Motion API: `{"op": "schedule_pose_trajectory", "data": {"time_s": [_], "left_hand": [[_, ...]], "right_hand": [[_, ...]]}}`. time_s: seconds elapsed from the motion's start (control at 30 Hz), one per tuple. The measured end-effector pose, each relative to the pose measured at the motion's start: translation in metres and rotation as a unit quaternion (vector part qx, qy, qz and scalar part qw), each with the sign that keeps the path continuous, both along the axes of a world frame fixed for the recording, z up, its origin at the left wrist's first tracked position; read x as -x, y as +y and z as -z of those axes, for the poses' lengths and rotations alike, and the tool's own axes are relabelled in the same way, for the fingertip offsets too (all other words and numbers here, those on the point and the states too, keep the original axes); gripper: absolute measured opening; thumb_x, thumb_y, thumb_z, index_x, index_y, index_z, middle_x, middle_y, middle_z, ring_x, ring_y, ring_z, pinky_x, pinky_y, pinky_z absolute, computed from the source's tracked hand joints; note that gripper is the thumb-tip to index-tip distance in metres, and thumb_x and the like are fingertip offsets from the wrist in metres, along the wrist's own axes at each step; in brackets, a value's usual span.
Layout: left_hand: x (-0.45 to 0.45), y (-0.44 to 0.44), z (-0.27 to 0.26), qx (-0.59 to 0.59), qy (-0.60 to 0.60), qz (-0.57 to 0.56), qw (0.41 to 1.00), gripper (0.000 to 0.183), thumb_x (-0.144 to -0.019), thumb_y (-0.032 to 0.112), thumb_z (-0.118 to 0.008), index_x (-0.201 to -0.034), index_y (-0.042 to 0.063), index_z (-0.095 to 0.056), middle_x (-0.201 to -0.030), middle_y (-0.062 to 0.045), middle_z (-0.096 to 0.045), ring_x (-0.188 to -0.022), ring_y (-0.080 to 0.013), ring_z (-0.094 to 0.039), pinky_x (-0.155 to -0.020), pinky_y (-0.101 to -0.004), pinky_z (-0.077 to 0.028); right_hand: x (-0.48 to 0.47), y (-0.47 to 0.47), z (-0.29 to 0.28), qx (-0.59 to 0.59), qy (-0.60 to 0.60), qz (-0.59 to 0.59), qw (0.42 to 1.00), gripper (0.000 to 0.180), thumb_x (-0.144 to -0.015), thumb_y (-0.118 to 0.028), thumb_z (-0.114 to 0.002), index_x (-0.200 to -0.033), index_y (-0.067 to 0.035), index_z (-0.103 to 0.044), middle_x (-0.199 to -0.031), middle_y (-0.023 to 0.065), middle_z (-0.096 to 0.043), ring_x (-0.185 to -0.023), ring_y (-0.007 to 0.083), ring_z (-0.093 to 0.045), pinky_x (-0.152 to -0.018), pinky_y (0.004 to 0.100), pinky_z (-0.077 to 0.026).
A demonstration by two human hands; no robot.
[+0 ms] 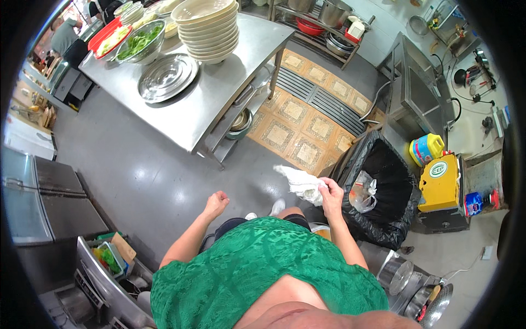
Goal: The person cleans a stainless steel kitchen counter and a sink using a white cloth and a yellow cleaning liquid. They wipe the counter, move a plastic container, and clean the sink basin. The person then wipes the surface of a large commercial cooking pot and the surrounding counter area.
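My right hand (331, 196) grips a crumpled white cloth (303, 185), which hangs out to the left of the fingers. Just right of that hand stands a large bin lined with a black plastic bag (390, 181), with a knotted clear plastic bag (363, 192) inside it. My left hand (217, 204) is loosely curled above the grey floor, and no object shows in it. Ahead is a stainless steel table (176, 123) bearing a metal lid (168, 78), a tall stack of cream bowls (209, 35) and a bowl of green leaves (141, 43).
Steel cabinets (65, 214) line the left side, and an open metal drawer or counter (102, 283) lies below them. At right are a yellow box (439, 183), a yellow jug (427, 149) and a steel sink unit (423, 86). A floor drain grate (314, 98) crosses the tiles. Other people stand far left.
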State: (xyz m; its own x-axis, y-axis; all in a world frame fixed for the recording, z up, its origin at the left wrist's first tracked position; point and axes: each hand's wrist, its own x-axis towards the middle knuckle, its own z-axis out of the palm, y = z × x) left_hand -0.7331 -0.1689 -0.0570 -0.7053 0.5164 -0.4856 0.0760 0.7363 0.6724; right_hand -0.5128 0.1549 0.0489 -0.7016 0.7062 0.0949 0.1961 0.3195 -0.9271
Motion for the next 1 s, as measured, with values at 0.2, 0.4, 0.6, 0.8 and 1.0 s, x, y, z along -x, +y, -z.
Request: {"op": "schedule_pose_trajectory", "data": {"time_s": [0.2, 0.4, 0.6, 0.8, 1.0], "left_hand": [[0.061, 0.123, -0.026, -0.123, -0.021, -0.007, 0.992, 0.024, -0.08, 0.018, -0.061, -0.095, 0.0, -0.058, -0.083, -0.011, -0.064, -0.079, -0.0198, -0.061, -0.071, -0.0316, -0.048], [0.13, 0.29, -0.072, -0.212, -0.047, 0.046, 0.975, 0.041, -0.078, 0.02, -0.065, -0.113, 0.005, -0.052, -0.111, -0.016, -0.057, -0.103, -0.0254, -0.056, -0.082, -0.036, -0.047], [0.187, 0.432, -0.109, -0.28, 0.118, 0.136, 0.943, 0.056, -0.075, 0.018, -0.068, -0.125, 0.009, -0.045, -0.132, -0.018, -0.041, -0.124, -0.0299, -0.039, -0.099, -0.0397, -0.036], [0.328, 0.51, -0.069, -0.093, 0.384, 0.016, 0.919, 0.066, -0.082, 0.034, -0.059, -0.132, -0.001, -0.032, -0.139, -0.027, -0.028, -0.131, -0.0424, -0.02, -0.106, -0.0518, -0.014], [0.462, 0.705, -0.009, 0.07, 0.402, 0.017, 0.913, 0.085, -0.082, 0.055, -0.051, -0.137, -0.004, -0.024, -0.141, -0.027, -0.024, -0.134, -0.0392, -0.016, -0.107, -0.0539, -0.01]], "right_hand": [[0.113, 0.074, 0.007, 0.22, 0.104, 0.011, 0.97, 0.017, -0.081, 0.002, -0.056, -0.098, 0.003, -0.06, -0.086, 0.0015, -0.062, -0.075, 0.007, -0.056, -0.069, 0.0199, -0.044], [0.188, 0.181, 0.01, 0.26, 0.095, -0.042, 0.96, 0.018, -0.082, 0.002, -0.055, -0.099, 0.002, -0.061, -0.086, 0.0022, -0.062, -0.076, 0.007, -0.056, -0.07, 0.0208, -0.045], [0.274, 0.277, -0.027, 0.315, 0.118, -0.11, 0.935, 0.019, -0.081, 0.001, -0.056, -0.099, 0.001, -0.061, -0.086, 0.0012, -0.062, -0.076, 0.0062, -0.056, -0.069, 0.0203, -0.045], [0.298, 0.382, -0.02, 0.25, 0.128, 0.002, 0.96, 0.021, -0.081, 0.001, -0.054, -0.101, 0.001, -0.06, -0.089, 0.0036, -0.062, -0.079, 0.0081, -0.057, -0.072, 0.0218, -0.046], [0.232, 0.479, -0.005, 0.171, 0.093, 0.258, 0.946, 0.022, -0.079, 0.0, -0.054, -0.1, 0.003, -0.061, -0.09, 0.0058, -0.062, -0.082, 0.0124, -0.058, -0.075, 0.0255, -0.047]]}}
